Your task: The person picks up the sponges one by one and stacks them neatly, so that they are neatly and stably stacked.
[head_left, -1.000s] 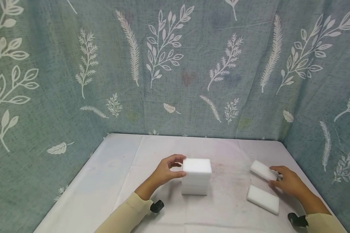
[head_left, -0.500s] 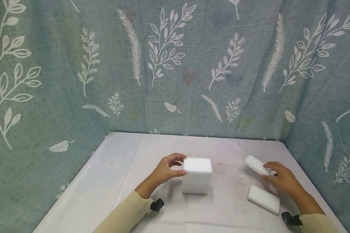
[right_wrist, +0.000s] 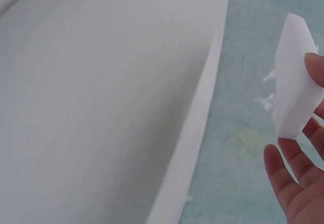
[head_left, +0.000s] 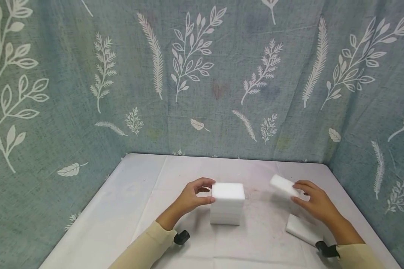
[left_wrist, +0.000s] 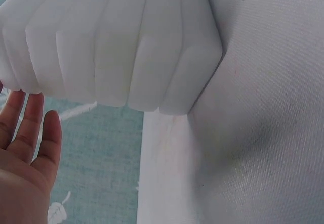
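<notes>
A stack of several white sponges [head_left: 227, 205], like melamine blocks, stands at the middle of the table. My left hand [head_left: 192, 195] holds the stack's upper left side, its thumb at the front corner and forefinger at the rear one. In the left wrist view, fingertips of the left hand [left_wrist: 30, 143] touch the side of the stacked sponges [left_wrist: 114, 52]. Right of the stack, my right hand [head_left: 314, 200] pinches one tilted sponge [head_left: 282, 185] above the cloth. The right wrist view shows that sponge [right_wrist: 293, 77] between thumb and fingers. Another sponge [head_left: 301, 228] lies below my right hand.
A white cloth covers the table [head_left: 256, 246]. Teal curtains [head_left: 202, 142] with white leaf prints close in the back and both sides. Small black devices sit on the left wrist [head_left: 181, 237] and the right wrist [head_left: 327, 249].
My right hand has lifted its sponge off the table and carried it left toward the stack. The left hand stays at the stack. The other loose sponge has not moved.
</notes>
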`<state>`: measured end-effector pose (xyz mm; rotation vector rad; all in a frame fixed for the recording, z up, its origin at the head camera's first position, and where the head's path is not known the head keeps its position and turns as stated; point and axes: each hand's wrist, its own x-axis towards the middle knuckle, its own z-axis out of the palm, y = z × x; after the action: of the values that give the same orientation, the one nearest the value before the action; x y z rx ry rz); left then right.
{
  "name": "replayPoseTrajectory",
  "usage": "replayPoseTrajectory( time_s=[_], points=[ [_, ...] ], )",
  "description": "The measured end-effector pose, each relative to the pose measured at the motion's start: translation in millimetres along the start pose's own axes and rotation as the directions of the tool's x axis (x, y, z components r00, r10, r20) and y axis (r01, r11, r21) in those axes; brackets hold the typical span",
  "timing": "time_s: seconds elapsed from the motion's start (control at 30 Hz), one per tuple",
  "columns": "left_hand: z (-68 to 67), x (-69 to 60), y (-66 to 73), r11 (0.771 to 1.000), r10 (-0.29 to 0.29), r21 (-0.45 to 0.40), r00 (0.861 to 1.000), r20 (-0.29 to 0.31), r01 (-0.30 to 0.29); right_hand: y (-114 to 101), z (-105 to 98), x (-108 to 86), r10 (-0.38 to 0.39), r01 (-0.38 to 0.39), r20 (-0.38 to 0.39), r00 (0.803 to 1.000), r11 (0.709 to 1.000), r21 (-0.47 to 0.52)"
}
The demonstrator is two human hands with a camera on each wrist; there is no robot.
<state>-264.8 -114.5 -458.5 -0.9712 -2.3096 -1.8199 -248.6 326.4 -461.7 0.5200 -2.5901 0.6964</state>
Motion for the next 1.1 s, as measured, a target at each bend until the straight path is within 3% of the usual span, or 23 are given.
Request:
replayPoseTrajectory(
  time_s=[0.27, 0.43, 0.5, 0.73, 1.1],
  points=[
    [1.2, 1.5, 0.5, 1.000, -0.004, -0.006, 1.000, -0.005, 0.004, -16.9, -0.9, 8.7, -0.125, 0.125, -0.074, 0.989, 0.992, 0.002],
    [2.1, 1.3, 0.6, 1.000, -0.019, -0.001, 1.000, -0.007, 0.019, -24.4, -1.5, 12.9, -0.136, 0.138, -0.088, 0.987, 0.990, 0.016],
    [2.6, 0.8, 3.6, 1.000, -0.014, 0.006, 1.000, -0.004, 0.014, -27.6, -1.4, 14.4, -0.138, 0.141, -0.092, 0.986, 0.990, 0.025],
    [2.6, -2.6, 35.2, 1.000, 0.029, -0.003, 1.000, 0.007, -0.029, -38.8, -1.7, 20.9, -0.189, 0.196, -0.111, 0.976, 0.979, 0.055],
    [2.2, -2.3, 34.8, 1.000, 0.011, -0.023, 1.000, 0.001, -0.011, -55.6, -2.5, 27.9, -0.242, 0.250, -0.110, 0.964, 0.966, 0.064]
  ],
)
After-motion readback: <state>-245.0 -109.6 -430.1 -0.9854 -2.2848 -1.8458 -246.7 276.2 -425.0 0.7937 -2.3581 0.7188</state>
